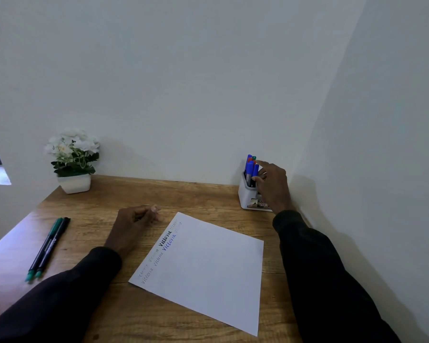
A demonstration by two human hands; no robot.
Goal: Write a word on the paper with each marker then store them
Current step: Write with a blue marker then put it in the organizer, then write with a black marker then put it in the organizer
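Note:
A white sheet of paper (208, 271) lies tilted on the wooden desk, with one word written several times in different inks along its left edge. A white marker holder (245, 196) stands at the back right against the wall, with blue, red and green markers upright in it. My right hand (273, 186) reaches over the holder, thumb and forefinger pinched on a blue marker (255, 170) that stands in it. My left hand (136, 224) rests on the desk by the paper's top corner, fingers curled in with nothing visible inside. Two dark markers with green ends (47, 248) lie side by side at the left.
A small white pot of white flowers (73, 157) stands at the back left against the wall. Walls close the desk (109, 201) at the back and the right. The desk's left edge runs diagonally just beyond the two markers.

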